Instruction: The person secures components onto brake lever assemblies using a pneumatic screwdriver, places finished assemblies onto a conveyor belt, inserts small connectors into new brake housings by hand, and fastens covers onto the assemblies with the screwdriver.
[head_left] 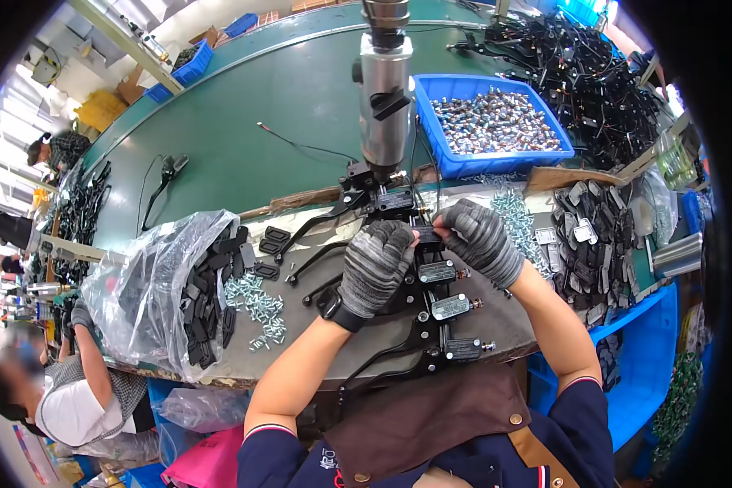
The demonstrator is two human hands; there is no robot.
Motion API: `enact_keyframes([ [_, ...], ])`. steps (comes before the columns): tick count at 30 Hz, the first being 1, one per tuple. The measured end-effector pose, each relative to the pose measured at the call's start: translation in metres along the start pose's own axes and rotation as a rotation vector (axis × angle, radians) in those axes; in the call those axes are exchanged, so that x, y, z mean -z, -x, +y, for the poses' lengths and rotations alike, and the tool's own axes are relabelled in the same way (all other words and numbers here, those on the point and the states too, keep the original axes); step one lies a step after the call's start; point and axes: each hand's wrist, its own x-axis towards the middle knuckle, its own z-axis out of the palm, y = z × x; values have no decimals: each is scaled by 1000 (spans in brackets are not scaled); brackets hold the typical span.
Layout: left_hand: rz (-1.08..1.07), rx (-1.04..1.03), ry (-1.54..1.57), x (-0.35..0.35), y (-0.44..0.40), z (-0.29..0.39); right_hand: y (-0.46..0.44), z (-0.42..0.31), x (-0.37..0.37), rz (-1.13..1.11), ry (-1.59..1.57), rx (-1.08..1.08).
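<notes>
My left hand, in a grey striped fingerless glove, has its fingers curled at the left end of a black reservoir cap. At the cap's right end, my gloved right hand pinches with thumb and fingertips. The cap sits over one brake lever assembly in a row; fingers partly hide it. Nearer my apron, more brake lever assemblies lie with their caps up and levers pointing left. Just beyond my hands is another capped reservoir, below a hanging silver power screwdriver.
Loose screws lie left, near a plastic bag and black rubber gaskets. Right are more screws and piled reservoir caps. A blue bin holds small metal fittings. A co-worker sits at left.
</notes>
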Motion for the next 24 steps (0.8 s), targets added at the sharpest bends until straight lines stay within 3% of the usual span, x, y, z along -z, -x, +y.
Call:
enact_keyframes([
  [4,-9,-67,-28,1,2,1,8,1,-1,77,6,126],
  [13,-2,-13,-84,-8,12,0,24,6,-10,15,40,157],
  [19,44,106,91,5,16,6,12,-4,7,-21,-90,30],
  [21,34,374,16,29,31,2,12,-4,11,-42,-118,0],
  [24,-75,334,-392,83,52,-27,24,13,27,137,-145,-231],
])
